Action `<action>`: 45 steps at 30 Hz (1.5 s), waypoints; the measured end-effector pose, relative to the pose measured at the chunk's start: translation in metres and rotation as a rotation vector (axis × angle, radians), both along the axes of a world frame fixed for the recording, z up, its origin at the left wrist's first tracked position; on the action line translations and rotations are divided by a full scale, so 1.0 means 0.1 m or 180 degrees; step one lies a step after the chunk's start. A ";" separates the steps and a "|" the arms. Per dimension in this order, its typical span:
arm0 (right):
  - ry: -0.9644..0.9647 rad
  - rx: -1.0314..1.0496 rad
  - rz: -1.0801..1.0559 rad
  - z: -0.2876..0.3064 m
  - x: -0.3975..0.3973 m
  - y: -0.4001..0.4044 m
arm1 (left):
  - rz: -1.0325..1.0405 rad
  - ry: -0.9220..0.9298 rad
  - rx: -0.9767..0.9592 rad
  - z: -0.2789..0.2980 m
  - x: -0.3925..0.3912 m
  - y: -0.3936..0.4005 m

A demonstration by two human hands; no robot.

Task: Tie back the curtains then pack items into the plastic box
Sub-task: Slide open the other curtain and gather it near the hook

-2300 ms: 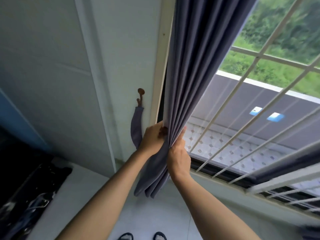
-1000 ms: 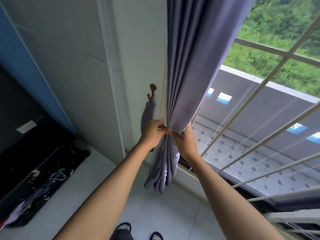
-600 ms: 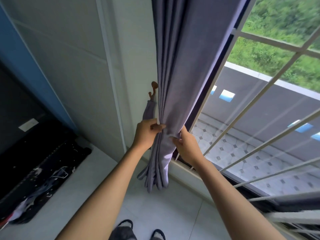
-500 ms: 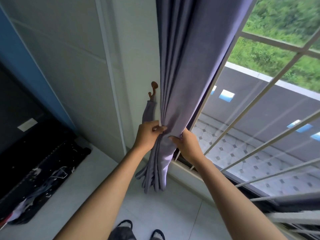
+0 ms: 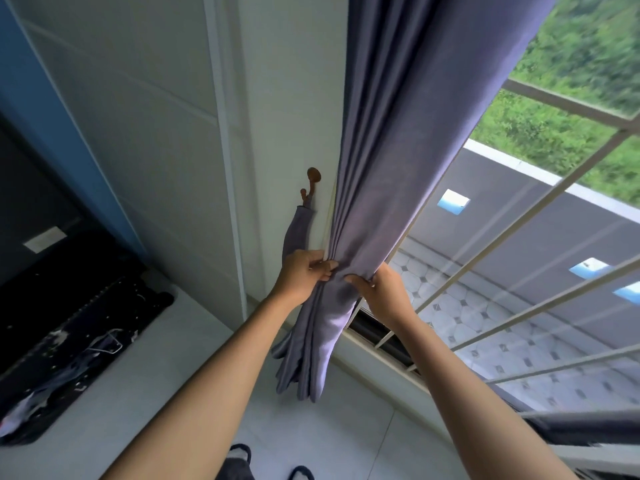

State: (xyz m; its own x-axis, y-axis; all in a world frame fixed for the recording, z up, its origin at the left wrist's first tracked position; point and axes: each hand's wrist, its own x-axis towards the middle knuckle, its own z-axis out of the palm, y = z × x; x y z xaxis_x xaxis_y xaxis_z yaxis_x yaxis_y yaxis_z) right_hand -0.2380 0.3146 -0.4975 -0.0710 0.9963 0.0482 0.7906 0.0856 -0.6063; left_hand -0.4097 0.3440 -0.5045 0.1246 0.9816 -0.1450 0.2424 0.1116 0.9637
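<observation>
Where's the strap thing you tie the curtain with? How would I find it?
Start at the big purple curtain beside the window, then look just left, at the white wall. A small brown hook sticks out there, and the tie-back hangs from it: one narrow purple strip, far thinner than the curtain.

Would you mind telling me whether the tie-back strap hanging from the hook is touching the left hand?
Cannot tell. In the head view the strap drops behind the left hand, hiding any contact or gap.
</observation>
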 end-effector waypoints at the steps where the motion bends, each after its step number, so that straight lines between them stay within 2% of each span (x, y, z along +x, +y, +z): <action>1: -0.0045 0.0037 0.0011 0.00 0.00 0.00 | 0.0025 -0.0082 -0.0017 -0.01 0.01 0.01; 6: -0.0020 0.0071 -0.0194 0.02 -0.02 0.00 | 0.0067 -0.0164 0.0035 0.02 0.06 0.00; 10: 0.0202 -0.0081 -0.0618 0.03 -0.03 -0.01 | -0.0343 0.0016 0.0007 -0.16 0.10 -0.13; 17: 0.0364 -0.0379 -0.0838 0.11 -0.12 -0.05 | 0.0318 -0.0065 -0.0099 -0.33 0.24 -0.17; 21: 0.0828 -0.0261 -0.1181 0.34 -0.27 -0.13 | 0.0287 0.0322 0.0518 -0.36 0.33 -0.21; 24: 0.0571 -0.0034 -0.1397 0.41 -0.42 -0.21 | 0.0287 0.0365 0.0698 -0.32 0.35 -0.21; 28: -0.0234 0.0007 -0.1471 0.45 -0.47 -0.17 | 0.0109 0.0362 0.0524 -0.43 0.28 -0.12; 31: -0.0552 0.0459 -0.1458 0.44 -0.48 -0.10 | 0.0090 0.0231 0.0346 -0.42 0.24 -0.06; 36: 0.0122 0.0513 -0.1415 0.47 -0.50 0.02 | -0.0100 0.0045 0.0176 -0.29 0.21 0.03; 41: 0.0258 0.0450 -0.1335 0.46 -0.50 0.11 | -0.0141 0.0479 0.0276 -0.17 0.17 0.10; 45: 0.0240 0.0522 -0.1292 0.39 -0.47 0.14 | -0.0211 0.0263 0.0098 -0.20 0.12 0.08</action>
